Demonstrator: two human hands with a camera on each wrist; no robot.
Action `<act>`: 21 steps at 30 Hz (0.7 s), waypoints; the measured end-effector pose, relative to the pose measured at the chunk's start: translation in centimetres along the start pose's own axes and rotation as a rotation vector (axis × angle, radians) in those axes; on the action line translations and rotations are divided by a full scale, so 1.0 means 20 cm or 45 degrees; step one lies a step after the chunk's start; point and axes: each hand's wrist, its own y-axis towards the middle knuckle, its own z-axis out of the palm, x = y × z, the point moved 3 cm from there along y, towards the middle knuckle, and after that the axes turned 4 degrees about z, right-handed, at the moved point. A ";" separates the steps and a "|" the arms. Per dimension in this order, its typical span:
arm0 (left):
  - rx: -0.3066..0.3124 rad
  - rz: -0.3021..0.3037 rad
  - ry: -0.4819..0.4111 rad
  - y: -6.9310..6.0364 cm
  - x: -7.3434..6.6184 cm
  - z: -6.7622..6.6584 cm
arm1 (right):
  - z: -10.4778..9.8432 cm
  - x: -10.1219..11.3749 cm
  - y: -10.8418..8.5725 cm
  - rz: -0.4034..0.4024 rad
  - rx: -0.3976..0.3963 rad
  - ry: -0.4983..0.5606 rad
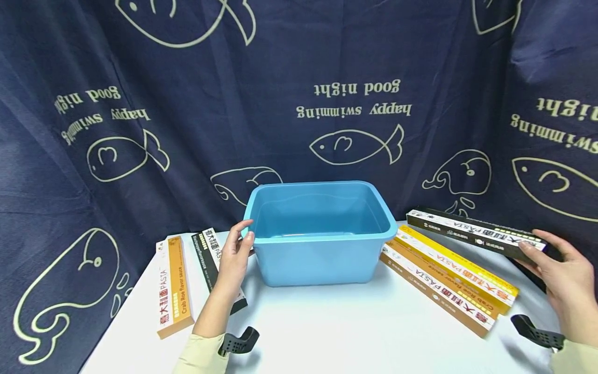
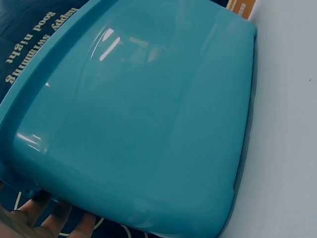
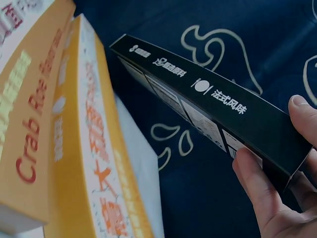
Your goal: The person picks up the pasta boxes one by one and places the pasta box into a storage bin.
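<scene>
Grips a black box by one end in the right hand, beside a yellow box on the white table, shadowed in front. Holds a bin by its left rim with the left hand. Behind: navy curtain with pale fish, whales, upside-down lettering.

You've a rectangular lt-blue glossy plastic bin. To your R: long blk cardboard box w/ wht strip + wht lettering; long yel cardboard box, wht panel, orange lettering; long orange-brn cardboard box, wht panel, dk-red lettering. To your L: long orange cardboard box, wht side, dk-red lettering; long blk-and-wht cardboard box. Your navy fabric curtain has cream fish/whale outlines + txt; flat tabletop wht; your cloth sleeves cream.
</scene>
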 end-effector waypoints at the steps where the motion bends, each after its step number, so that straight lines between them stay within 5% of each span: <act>1: 0.000 0.000 0.000 0.00 0.00 0.00 | 0.00 0.01 -0.01 -0.004 -0.001 -0.011; 11: -0.006 -0.009 0.006 0.00 0.01 0.00 | 0.08 0.10 -0.07 -0.094 0.031 -0.003; 21: -0.007 0.000 -0.005 0.01 0.01 0.00 | 0.15 0.20 -0.12 -0.199 0.160 0.206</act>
